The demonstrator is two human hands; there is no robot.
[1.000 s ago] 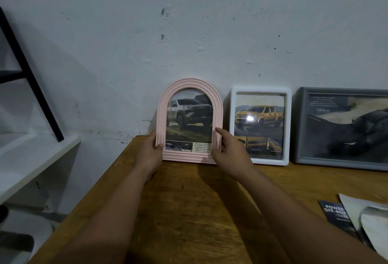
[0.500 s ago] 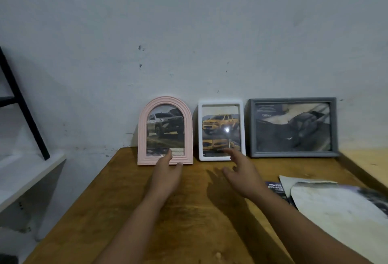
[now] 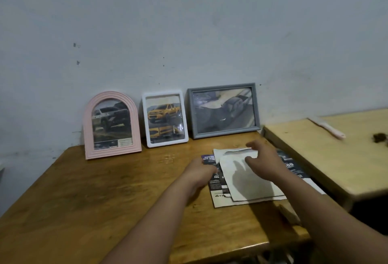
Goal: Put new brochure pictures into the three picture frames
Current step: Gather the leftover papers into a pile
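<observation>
Three frames lean against the wall at the back of the wooden table (image 3: 105,196): a pink arched frame (image 3: 112,125) with a truck picture, a white frame (image 3: 164,118) with a yellow truck, and a grey landscape frame (image 3: 223,110) with a dark picture. In front of the grey frame lies a pile of brochure sheets (image 3: 249,181), pale pages on top of dark printed ones. My left hand (image 3: 200,170) rests on the pile's left edge. My right hand (image 3: 263,159) hovers over the pale top sheet with fingers spread and casts a shadow on it.
A lighter wooden table (image 3: 327,154) butts against the right side, with a pale long object (image 3: 326,127) and a dark clump (image 3: 380,137) on it. The table's left and front edges drop off to the floor.
Both hands have left the pink frame, which now stands against the wall, and have moved right and toward me to the brochure pile. The view has shifted right.
</observation>
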